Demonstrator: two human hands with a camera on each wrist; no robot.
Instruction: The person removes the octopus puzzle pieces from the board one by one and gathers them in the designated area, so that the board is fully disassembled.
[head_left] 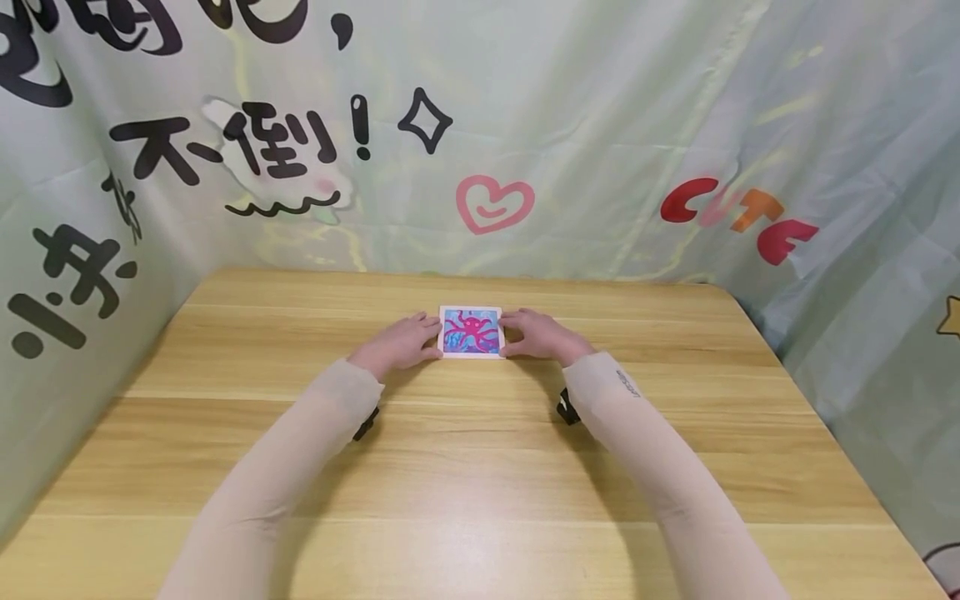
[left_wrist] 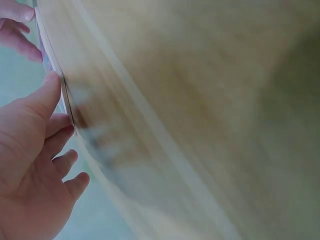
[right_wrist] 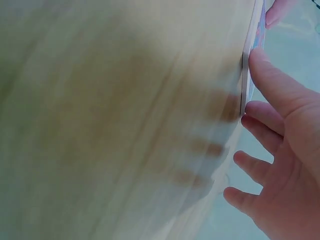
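Observation:
A small flat picture board (head_left: 472, 332) with a white border and a pink octopus on blue lies on the wooden table. At its left side, my left hand (head_left: 401, 342) holds the two corners, thumb on the near one and forefinger on the far one. My right hand (head_left: 546, 337) grips the right side the same way. In the left wrist view, the thumb and fingertips of the left hand (left_wrist: 35, 155) meet the thin board edge (left_wrist: 66, 95). The right wrist view shows the right hand (right_wrist: 280, 145) on the opposite edge (right_wrist: 245, 75), with its outer fingers spread off the board.
The wooden table (head_left: 465, 467) stretches around the board, its far edge close behind. A pale printed curtain (head_left: 585, 167) hangs behind and at both sides. Dark wrist devices (head_left: 568, 407) show under the light sleeves (head_left: 660, 467).

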